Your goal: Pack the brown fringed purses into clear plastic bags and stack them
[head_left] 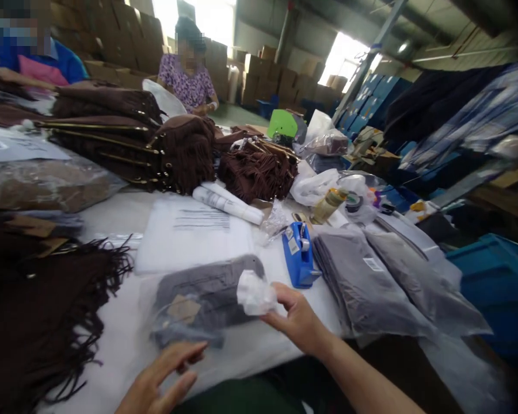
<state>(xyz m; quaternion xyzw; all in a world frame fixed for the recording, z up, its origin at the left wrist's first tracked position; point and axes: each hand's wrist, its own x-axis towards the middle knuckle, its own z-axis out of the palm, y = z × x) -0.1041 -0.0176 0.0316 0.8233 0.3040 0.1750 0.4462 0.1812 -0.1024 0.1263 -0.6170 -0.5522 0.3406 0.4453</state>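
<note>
Left hand (157,379) is loosely spread near grey packet (213,287); right hand (302,322) pinches white wad (254,293).

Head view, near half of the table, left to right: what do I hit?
Dark brown fringed fabric → left hand → crumpled white wad → blue tape dispenser → grey bagged stack with a white label → blue bin.

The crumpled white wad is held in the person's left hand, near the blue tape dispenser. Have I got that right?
Not quite: the head view shows the crumpled white wad pinched in the person's right hand, not the left hand. It is indeed near the blue tape dispenser.
</note>
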